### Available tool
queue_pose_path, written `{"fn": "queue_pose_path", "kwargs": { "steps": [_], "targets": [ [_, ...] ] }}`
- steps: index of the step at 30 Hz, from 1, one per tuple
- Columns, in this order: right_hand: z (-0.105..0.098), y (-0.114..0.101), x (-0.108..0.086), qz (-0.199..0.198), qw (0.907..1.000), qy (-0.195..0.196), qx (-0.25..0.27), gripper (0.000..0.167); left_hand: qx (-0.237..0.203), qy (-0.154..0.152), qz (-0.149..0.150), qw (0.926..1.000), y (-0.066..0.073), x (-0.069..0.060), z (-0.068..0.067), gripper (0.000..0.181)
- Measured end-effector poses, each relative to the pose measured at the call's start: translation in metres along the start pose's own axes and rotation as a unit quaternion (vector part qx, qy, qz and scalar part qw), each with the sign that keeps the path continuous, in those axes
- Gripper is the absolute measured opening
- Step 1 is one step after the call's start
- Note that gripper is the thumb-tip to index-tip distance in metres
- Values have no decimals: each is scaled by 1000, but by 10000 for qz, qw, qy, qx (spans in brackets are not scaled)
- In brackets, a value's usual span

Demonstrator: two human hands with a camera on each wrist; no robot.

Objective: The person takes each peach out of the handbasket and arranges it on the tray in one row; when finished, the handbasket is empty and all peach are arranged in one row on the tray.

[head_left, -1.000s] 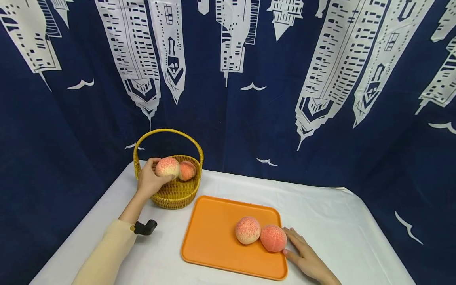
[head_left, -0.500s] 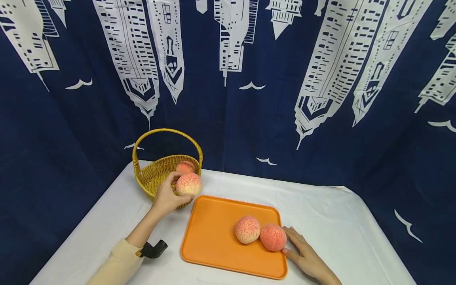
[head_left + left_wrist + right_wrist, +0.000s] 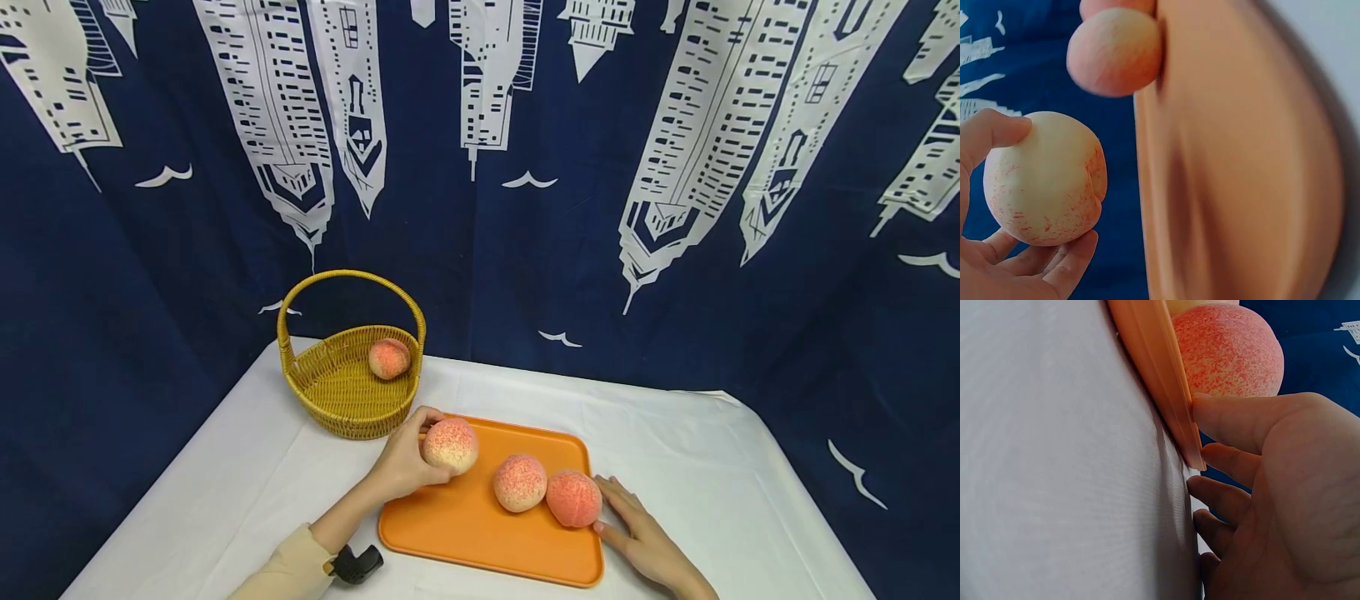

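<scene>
My left hand (image 3: 405, 463) grips a pale yellow peach with a pink blush (image 3: 450, 447) above the left part of an orange tray (image 3: 450, 533). In the left wrist view, thumb and fingers pinch this peach (image 3: 1047, 181), and a gap separates it from the tray surface. Two more peaches sit side by side on the tray: a speckled one (image 3: 520, 483) and a redder one (image 3: 573, 498). My right hand (image 3: 641, 533) rests at the tray's right edge beside the redder peach. In the right wrist view, its thumb and index fingertips meet the tray rim (image 3: 1154, 369).
A yellow wicker basket (image 3: 352, 408) with a tall handle stands at the back left, one peach (image 3: 389, 358) inside. White cloth (image 3: 712, 467) covers the table. A navy curtain (image 3: 480, 275) with a white city print hangs behind it.
My left hand has carried the peach from inside the basket, rightward and nearer, to above the tray. One peach stays in the basket. My right hand holds its place.
</scene>
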State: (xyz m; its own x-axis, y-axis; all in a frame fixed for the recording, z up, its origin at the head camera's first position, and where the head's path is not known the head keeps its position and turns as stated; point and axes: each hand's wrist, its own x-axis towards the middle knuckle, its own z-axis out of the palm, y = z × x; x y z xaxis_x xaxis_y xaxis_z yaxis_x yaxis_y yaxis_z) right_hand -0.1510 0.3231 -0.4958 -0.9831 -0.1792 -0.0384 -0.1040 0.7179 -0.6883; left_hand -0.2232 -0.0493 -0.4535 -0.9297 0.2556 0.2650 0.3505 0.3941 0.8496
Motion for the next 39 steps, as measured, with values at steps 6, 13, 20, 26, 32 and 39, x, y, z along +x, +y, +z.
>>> {"fn": "queue_pose_path", "kwargs": {
  "steps": [6, 13, 20, 26, 32, 39],
  "targets": [
    [-1, -1, 2, -50, 10000, -40, -18, 64, 1, -215, 113, 9997, -7, -5, 17, 68],
    [2, -1, 4, 112, 9998, -128, 80, 66, 218, -324, 8, 9992, -15, -9, 28, 72],
    [2, -1, 3, 65, 9999, -75, 41, 66, 375, -331, 52, 9987, -19, -11, 33, 70],
    [1, -1, 3, 130, 9998, -138, 8, 67, 392, -338, 56, 9986, -22, -13, 37, 69],
    [0, -1, 2, 85, 9999, -134, -15, 67, 363, -450, 47, 9983, -22, -14, 39, 69],
    [-1, -2, 2, 111, 9998, -186, -1, 69, 318, -498, 95, 9982, -21, -13, 38, 69]
  ]
}}
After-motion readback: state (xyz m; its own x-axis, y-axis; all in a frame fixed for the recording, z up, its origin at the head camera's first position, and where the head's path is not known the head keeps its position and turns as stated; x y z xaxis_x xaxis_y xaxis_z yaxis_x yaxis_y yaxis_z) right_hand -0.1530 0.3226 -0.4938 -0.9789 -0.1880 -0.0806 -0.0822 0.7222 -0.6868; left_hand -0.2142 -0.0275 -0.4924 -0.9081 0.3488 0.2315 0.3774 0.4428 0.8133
